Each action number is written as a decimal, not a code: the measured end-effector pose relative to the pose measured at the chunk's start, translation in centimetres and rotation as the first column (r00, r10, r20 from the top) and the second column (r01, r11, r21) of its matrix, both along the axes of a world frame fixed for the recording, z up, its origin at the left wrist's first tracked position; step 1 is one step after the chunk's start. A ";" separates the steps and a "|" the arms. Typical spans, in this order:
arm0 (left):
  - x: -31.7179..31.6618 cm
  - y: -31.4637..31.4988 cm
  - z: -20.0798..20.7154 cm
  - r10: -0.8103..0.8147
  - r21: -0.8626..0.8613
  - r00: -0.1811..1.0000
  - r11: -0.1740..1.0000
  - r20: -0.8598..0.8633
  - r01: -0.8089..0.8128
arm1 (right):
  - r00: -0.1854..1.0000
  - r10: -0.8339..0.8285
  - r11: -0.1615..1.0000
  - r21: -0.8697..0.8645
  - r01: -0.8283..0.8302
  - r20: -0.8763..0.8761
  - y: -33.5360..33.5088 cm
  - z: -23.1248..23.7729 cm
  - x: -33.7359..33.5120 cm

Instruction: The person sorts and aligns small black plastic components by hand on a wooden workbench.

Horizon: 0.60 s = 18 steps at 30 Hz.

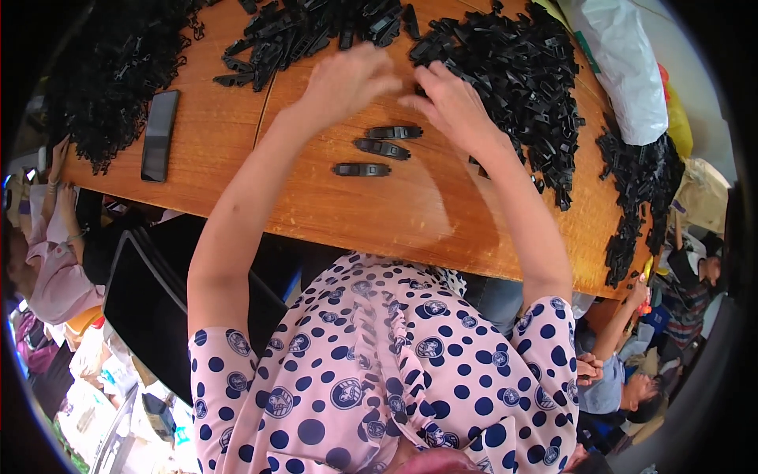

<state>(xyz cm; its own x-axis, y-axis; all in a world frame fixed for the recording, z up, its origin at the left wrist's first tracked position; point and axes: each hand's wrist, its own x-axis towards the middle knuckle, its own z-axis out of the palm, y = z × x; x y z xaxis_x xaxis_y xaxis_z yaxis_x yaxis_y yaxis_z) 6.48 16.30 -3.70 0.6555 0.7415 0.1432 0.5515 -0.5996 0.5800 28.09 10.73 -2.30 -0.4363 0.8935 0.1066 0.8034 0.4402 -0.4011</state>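
Note:
My left hand (350,81) is over the table just below the far middle pile of black plastic pieces (296,35). Its fingers reach toward the right, slightly blurred and apart, with nothing visible in them. Close by, my right hand (456,104) hovers at the left edge of the large right pile of small black plastic parts (505,67), thumb and fingers apart. Between my forearms lie three narrow black plastic pieces, like clips: an upper one (395,133), a tilted middle one (382,148) and a lower one (362,170).
A dark phone (160,136) lies on the wooden table (316,213) beside a big black heap (110,79) at the left. More black parts (639,189) and a white sack (624,67) are at the right. Other people sit at both sides; a black chair (150,308) stands at lower left.

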 end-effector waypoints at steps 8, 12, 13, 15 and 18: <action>5.2 5.0 -2.1 0.275 0.495 0.928 0.860 -0.253 -0.120 | 0.935 -0.217 0.969 0.176 0.171 0.282 0.4 -2.2 -2.6; 4.1 3.8 -2.4 0.269 0.487 0.947 0.859 -0.172 -0.156 | 0.954 -0.182 0.961 0.162 0.224 -0.237 -2.4 -3.0 -2.3; 3.5 3.7 -2.3 0.275 0.489 0.946 0.858 -0.172 -0.161 | 0.926 -0.243 0.956 0.088 0.279 -0.289 -3.2 -2.9 -2.1; 2.2 3.4 -2.1 0.137 0.350 0.980 0.933 -0.143 -0.079 | 0.914 -0.320 0.938 0.052 0.343 -0.249 -4.9 -2.3 -1.5; 0.7 0.5 -2.4 0.039 0.170 0.996 0.985 -0.075 -0.025 | 0.947 -0.286 0.944 0.128 0.305 -0.145 -6.4 -2.3 0.3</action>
